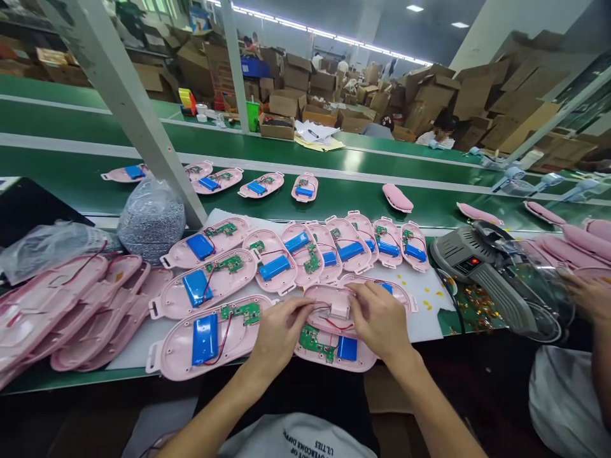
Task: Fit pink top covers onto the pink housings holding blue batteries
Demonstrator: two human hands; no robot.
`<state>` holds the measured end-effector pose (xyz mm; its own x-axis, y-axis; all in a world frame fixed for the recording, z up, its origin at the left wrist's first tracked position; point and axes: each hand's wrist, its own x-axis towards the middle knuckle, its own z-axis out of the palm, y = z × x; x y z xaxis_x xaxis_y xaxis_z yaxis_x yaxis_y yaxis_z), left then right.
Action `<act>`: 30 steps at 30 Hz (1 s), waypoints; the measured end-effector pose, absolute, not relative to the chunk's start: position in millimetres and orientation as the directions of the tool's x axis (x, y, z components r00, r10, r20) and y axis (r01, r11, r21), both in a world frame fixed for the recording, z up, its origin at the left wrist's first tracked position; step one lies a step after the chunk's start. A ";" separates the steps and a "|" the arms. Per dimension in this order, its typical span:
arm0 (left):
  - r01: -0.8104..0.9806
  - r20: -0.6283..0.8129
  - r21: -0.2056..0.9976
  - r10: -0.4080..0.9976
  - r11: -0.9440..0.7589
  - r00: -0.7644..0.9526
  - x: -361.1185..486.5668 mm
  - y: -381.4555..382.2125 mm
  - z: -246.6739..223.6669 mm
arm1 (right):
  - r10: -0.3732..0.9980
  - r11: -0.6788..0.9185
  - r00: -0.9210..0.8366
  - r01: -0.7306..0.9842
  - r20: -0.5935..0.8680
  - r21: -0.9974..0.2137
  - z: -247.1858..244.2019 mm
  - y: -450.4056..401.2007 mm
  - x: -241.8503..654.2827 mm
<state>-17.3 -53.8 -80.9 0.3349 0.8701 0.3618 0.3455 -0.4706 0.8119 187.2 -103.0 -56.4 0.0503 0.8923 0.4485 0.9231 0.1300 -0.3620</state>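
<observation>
Before me a small pink shell half point(312, 292) with a white block point(340, 302) and thin red and dark wires point(338, 324) is held over a larger pink shell point(363, 364). That larger shell carries a green circuit board point(315, 343) and a blue battery pack point(347, 348). My left hand point(281, 334) is closed, its thumb and forefinger pinching the wires by the shell's left side. Closed at the other side, my right hand point(384, 321) grips the shell half beside the white block. The fingertips partly cover what they touch.
Several open pink shells point(210, 337) with batteries and boards lie around on a white sheet point(429, 327). Stacked shells point(86, 312) stand left, near a bagged bundle point(151, 219). A grey machine point(482, 261) stands right, beside a co-worker's hand point(589, 296). A green conveyor point(353, 210) runs behind.
</observation>
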 end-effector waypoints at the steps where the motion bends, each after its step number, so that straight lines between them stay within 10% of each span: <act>1: 0.374 0.400 0.776 0.855 -0.508 0.331 -18.5 -52.9 -79.7 | 0.889 0.178 -0.001 0.922 0.458 -0.344 -53.3 -100.1 186.9; 7: 0.529 0.632 0.492 0.701 -0.692 0.329 -18.7 -48.0 -80.9 | 0.852 0.334 -0.101 0.861 0.514 -0.384 -43.1 -89.2 188.2; 15: 0.338 0.334 0.758 0.777 -0.558 0.534 -23.6 -33.9 -73.4 | 0.845 0.228 0.053 0.864 0.532 -0.449 -50.9 -76.8 188.5; 24: 0.171 0.253 0.945 0.954 -0.279 0.159 -7.9 -40.4 -82.6 | 0.896 0.243 0.025 0.808 0.443 -0.537 -45.1 -70.6 192.1; 30: 0.041 0.123 0.990 0.976 -0.132 0.178 -6.4 -36.7 -81.4 | 0.904 0.337 -0.189 0.868 0.385 -0.365 -34.7 -52.4 174.9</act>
